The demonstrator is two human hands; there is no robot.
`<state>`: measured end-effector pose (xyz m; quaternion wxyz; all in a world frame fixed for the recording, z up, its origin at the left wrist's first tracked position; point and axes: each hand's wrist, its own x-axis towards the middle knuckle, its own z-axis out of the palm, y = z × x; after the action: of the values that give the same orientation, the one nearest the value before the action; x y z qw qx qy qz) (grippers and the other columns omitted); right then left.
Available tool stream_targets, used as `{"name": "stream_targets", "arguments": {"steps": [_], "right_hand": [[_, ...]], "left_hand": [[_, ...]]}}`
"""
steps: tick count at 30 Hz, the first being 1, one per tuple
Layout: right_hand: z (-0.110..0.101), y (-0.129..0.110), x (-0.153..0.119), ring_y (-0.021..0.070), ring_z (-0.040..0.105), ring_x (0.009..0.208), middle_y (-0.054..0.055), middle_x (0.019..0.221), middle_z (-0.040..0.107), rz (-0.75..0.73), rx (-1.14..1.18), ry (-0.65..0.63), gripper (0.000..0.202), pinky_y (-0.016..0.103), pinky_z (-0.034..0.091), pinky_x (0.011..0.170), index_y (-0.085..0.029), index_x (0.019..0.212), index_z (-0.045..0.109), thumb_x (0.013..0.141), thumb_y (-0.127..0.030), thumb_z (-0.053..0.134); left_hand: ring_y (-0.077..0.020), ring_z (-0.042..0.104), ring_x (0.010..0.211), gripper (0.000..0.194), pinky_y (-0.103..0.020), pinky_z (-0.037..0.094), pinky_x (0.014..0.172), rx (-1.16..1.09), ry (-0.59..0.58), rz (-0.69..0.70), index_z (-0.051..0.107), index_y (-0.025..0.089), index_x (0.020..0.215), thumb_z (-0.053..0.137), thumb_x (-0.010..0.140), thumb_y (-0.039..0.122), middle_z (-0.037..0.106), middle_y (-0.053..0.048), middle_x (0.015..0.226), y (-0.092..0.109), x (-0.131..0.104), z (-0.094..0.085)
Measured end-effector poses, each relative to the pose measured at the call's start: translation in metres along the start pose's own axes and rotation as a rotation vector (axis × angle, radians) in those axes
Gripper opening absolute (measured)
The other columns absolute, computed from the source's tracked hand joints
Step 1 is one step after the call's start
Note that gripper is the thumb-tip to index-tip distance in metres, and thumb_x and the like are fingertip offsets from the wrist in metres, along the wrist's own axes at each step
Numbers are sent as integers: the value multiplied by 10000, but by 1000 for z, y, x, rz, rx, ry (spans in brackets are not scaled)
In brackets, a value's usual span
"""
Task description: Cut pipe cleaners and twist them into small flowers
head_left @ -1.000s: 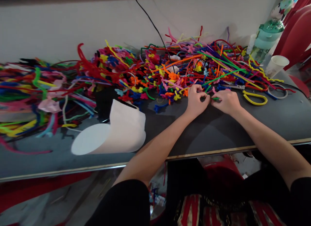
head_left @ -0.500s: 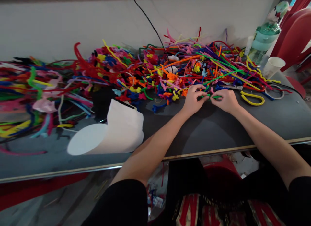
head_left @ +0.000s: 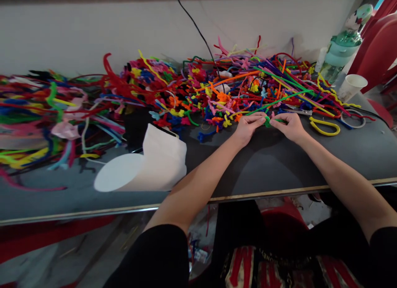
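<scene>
Both my hands meet over the table, fingers pinched on a small bent green pipe cleaner (head_left: 267, 122). My left hand (head_left: 248, 127) grips its left side, thumb against forefinger. From the other side my right hand (head_left: 289, 126) pinches the right end, and a bit of green sticks out along its fingers. Just beyond lies a heap of pipe cleaners (head_left: 235, 98) in many colours, some shaped into little flowers. Scissors (head_left: 299, 110) rest behind my right hand, and a yellow loop (head_left: 325, 127) lies to its right.
A rolled white sheet (head_left: 161, 164) lies on the dark table (head_left: 263, 168) left of my arms. At the right stand a paper cup (head_left: 352, 87) and a green-topped bottle (head_left: 339, 52). A black cable (head_left: 198, 29) hangs down into the heap. More pipe cleaners spread leftward.
The view has shifted slightly left. My left fingers have straightened and closed over the green pipe cleaner, which now shows as a bunched bit between both hands.
</scene>
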<state>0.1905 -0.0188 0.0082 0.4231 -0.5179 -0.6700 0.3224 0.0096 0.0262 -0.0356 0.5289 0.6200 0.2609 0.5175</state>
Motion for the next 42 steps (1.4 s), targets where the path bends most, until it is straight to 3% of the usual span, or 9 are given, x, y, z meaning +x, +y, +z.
{"name": "stream_targets", "arguments": {"steps": [4, 8, 14, 22, 26, 30, 37, 42], "right_hand": [[-1, 8, 3, 84, 341, 515, -38, 519, 436, 66, 34, 74, 431, 262, 288, 535, -123, 783, 738, 717, -544, 675], [-2, 8, 2, 86, 384, 531, -12, 554, 515, 25, 21, 93, 376, 261, 320, 558, -120, 769, 750, 727, -485, 670], [2, 3, -1, 80, 400, 526, -13, 546, 554, -33, -124, 41, 286, 246, 325, 561, -136, 768, 771, 738, -403, 673], [2, 7, 0, 107, 493, 548, 9, 589, 624, -44, -144, 71, 287, 259, 376, 593, -140, 792, 773, 774, -406, 668], [0, 8, 0, 173, 641, 711, 55, 784, 733, -113, -188, 76, 269, 290, 452, 695, -167, 865, 771, 861, -352, 576], [-2, 8, 1, 209, 681, 835, 78, 951, 758, -163, -317, 120, 263, 309, 477, 725, -187, 956, 763, 884, -276, 526], [-4, 8, 1, 200, 670, 744, 68, 895, 761, -150, -387, 161, 243, 311, 472, 669, -193, 960, 761, 876, -270, 547], [-5, 9, 2, 193, 675, 749, 58, 861, 748, -132, -262, 164, 231, 328, 500, 714, -191, 969, 739, 882, -262, 537]], "left_hand": [[-183, 677, 908, 389, -319, 551, 778, 96, 40, 10, 763, 196, 891, 712, 779, 565, 741, -79, 979, 4, 1, 4], [-152, 665, 771, 460, -292, 539, 711, 146, 21, 19, 723, 193, 1068, 638, 838, 582, 746, -67, 901, 8, 1, 7], [-129, 615, 674, 432, -252, 496, 648, 167, 78, -90, 739, 155, 814, 728, 738, 581, 715, -38, 752, 13, -1, 12], [-140, 627, 673, 341, -259, 492, 652, 198, 87, -111, 767, 166, 886, 722, 774, 485, 734, -47, 777, 14, -2, 11], [-130, 608, 612, 232, -252, 479, 613, 288, 167, -133, 757, 160, 859, 703, 805, 379, 710, -31, 709, 10, -1, 10], [-122, 613, 613, 202, -244, 494, 620, 232, 239, -148, 730, 151, 837, 671, 832, 344, 699, -28, 700, 10, 1, 9], [-116, 591, 601, 146, -240, 455, 613, 253, 155, -145, 720, 153, 790, 719, 782, 299, 673, -11, 662, 6, 1, 8], [-96, 566, 612, 229, -227, 453, 618, 64, 127, -141, 707, 150, 808, 740, 770, 373, 666, -11, 687, 10, 2, 9]]}}
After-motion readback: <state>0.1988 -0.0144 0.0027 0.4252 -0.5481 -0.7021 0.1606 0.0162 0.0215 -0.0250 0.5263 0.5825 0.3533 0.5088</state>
